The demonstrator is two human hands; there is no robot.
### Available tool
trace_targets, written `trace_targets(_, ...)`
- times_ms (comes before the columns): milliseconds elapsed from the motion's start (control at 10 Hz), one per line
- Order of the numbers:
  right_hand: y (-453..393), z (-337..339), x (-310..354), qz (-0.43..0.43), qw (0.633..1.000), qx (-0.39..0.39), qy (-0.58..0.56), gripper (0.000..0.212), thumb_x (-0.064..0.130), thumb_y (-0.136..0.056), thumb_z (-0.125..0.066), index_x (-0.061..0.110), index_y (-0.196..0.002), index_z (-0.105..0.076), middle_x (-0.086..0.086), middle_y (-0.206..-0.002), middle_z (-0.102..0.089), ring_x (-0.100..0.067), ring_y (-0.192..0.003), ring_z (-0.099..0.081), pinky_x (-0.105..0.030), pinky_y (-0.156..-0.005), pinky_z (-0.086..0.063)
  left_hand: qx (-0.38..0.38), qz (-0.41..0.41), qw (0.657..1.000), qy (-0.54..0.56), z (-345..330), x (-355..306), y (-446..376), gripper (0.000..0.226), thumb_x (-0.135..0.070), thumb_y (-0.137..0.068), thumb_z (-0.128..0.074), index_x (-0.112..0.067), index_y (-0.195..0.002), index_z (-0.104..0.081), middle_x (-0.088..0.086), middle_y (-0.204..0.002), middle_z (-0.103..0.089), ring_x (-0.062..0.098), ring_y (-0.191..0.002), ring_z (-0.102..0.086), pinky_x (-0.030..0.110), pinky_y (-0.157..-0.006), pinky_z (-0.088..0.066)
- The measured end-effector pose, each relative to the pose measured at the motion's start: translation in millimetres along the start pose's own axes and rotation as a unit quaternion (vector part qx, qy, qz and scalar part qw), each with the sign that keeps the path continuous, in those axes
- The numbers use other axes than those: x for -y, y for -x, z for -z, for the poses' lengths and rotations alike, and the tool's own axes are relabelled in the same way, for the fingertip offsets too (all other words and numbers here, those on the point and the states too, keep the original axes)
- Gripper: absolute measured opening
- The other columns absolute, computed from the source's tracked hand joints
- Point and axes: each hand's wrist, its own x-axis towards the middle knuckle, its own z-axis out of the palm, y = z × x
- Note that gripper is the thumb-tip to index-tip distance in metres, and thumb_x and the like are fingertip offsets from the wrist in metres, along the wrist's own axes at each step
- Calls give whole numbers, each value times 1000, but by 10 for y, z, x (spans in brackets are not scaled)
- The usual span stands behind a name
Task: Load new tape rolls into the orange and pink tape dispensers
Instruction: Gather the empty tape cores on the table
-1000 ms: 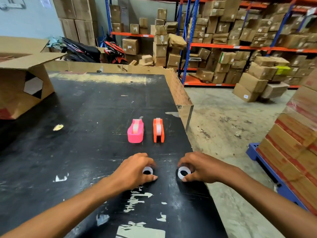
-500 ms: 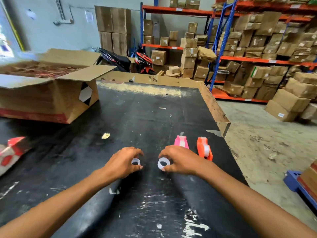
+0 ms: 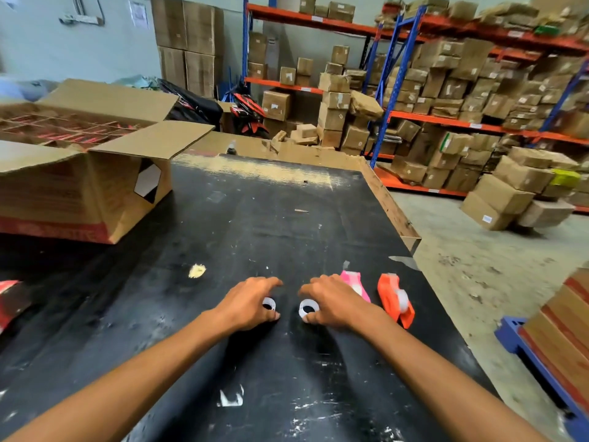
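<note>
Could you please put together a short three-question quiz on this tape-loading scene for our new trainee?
1. True or false: each hand rests on a small white roll on the black table.
2. Which dispenser lies nearer the table's right edge: A) pink, B) orange?
3. What stands at the table's far left?

Key:
1. True: the left hand covers the left tape roll, the right hand the right tape roll.
2. B: the orange dispenser lies right of the pink dispenser.
3. An open cardboard box.
</note>
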Motion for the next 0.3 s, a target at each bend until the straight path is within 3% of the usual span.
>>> trace_targets(300,194,115,74,-10,1000,-6,-6,40,31,-83,-62,13,-119,-58,-15,-112,-59,-35,-106,-52,-40,-87,-39,-17,-5,1000,-24,17,-96,138,72,-42,-77,-68,-24,-139,-37,6,-136,-49,25,-129,-40,36,-103,-38)
